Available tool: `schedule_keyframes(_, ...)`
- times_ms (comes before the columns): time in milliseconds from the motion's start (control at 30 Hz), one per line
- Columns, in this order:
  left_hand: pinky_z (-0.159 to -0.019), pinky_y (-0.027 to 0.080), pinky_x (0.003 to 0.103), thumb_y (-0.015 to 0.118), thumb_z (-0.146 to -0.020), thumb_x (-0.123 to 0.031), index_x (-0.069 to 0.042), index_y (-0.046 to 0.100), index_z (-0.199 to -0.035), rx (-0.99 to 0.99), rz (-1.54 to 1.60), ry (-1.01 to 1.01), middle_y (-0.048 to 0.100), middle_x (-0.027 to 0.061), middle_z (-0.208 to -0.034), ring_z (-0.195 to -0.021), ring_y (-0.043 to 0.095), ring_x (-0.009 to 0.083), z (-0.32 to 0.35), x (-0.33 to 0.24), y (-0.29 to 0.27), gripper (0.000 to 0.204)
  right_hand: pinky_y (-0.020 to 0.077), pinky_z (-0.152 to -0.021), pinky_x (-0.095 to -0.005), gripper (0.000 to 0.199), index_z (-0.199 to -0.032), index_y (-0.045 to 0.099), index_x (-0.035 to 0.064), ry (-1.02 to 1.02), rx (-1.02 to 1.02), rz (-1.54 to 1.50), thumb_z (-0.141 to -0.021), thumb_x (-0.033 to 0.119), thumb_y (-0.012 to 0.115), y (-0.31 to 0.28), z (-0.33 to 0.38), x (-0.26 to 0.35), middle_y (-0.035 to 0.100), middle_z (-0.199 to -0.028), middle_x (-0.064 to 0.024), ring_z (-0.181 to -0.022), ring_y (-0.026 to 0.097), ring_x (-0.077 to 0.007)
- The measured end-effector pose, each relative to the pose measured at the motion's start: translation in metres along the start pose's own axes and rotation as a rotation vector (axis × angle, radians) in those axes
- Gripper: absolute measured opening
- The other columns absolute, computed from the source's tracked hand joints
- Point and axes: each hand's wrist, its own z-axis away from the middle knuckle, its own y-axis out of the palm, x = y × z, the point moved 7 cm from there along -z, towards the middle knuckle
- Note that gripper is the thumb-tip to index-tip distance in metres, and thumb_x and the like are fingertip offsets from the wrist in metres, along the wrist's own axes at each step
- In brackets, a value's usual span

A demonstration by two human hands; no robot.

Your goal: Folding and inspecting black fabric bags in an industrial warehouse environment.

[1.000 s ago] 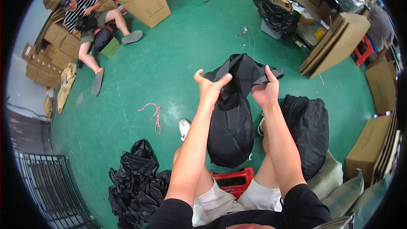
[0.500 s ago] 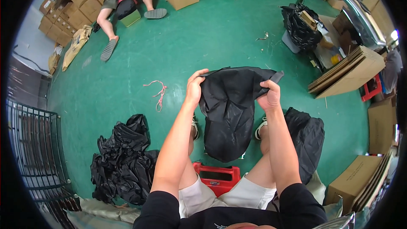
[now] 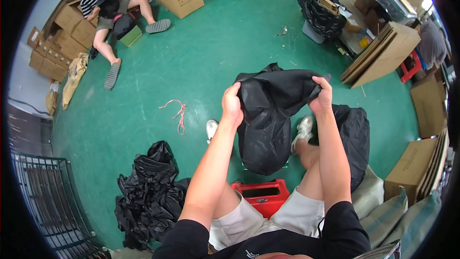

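A thin black fabric cover point(image 3: 266, 134) hangs between my knees, its lower part rounded. I cannot make out what is beneath it; only a thin pale-green edge shows at its bottom. My left hand point(image 3: 233, 105) is closed on the upper left edge of the fabric, thumb on top. On the other side my right hand point(image 3: 322, 97) pinches the upper right edge, and a small corner sticks out past the fingers. Between the two hands the cloth is spread and folded over. Near my right leg lies a bundle of black fabric point(image 3: 352, 139), and a crumpled black pile point(image 3: 153, 196) rests at my left.
A red plastic stool point(image 3: 263, 196) stands between my thighs. Pink string point(image 3: 180, 115) lies on the green floor point(image 3: 211, 43). Far left, a seated person point(image 3: 108, 5) handles black material near cartons point(image 3: 72, 21). Flattened cardboard point(image 3: 383, 55) leans at right; a metal rack point(image 3: 52, 196) stands left.
My view has shifted, so the surroundings sit further left. Both hands have raised the fabric's upper edge slightly and moved right with it. My feet show more now.
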Motion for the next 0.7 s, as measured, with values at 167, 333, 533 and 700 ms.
schedule_keyframes(167,-0.1,0.044,0.043,0.045,-0.097,-0.043,0.0,0.058,-0.117,0.007,0.323,-0.096,0.063,0.0151,-0.117,-0.111,0.059,0.0299,0.004,-0.031,-0.001,0.05,0.0493,-0.094,-0.041,0.032,-0.109,0.061,-0.0058,-0.088,0.18,-0.028,-0.082,0.008,0.053,0.011,0.017,0.015,0.067,-0.109,-0.0173,-0.1,0.065,-0.0295)
schedule_keyframes(333,-0.101,0.042,0.044,0.046,-0.097,-0.042,0.0,0.057,-0.121,0.115,0.406,-0.011,0.061,0.0145,-0.121,-0.112,0.058,0.0313,0.017,-0.057,-0.012,0.049,0.0489,-0.093,-0.0399,0.029,-0.11,0.061,-0.0015,-0.019,0.153,-0.004,-0.082,0.007,0.057,0.023,0.02,-0.004,0.067,-0.11,-0.0122,-0.101,0.064,-0.0272)
schedule_keyframes(533,-0.105,0.04,0.043,0.058,-0.088,-0.011,-0.006,0.049,-0.132,0.203,0.186,0.167,0.057,0.0099,-0.129,-0.118,0.054,0.0282,0.033,-0.062,0.048,0.046,0.048,-0.095,-0.0405,0.023,-0.106,0.062,0.0011,0.039,0.169,-0.18,-0.086,0.012,0.059,0.036,0.021,-0.017,0.067,-0.108,-0.0112,-0.102,0.064,-0.0268)
schedule_keyframes(700,-0.096,0.049,0.043,0.045,-0.066,0.01,-0.001,0.048,-0.128,0.201,0.156,0.136,0.058,0.0127,-0.123,-0.113,0.058,0.0282,0.02,-0.048,0.055,0.063,0.0465,-0.096,-0.0439,0.025,-0.108,0.061,-0.0017,0.11,0.247,-0.137,-0.087,0.011,0.058,0.045,0.017,-0.026,0.066,-0.11,-0.0117,-0.105,0.062,-0.0269)
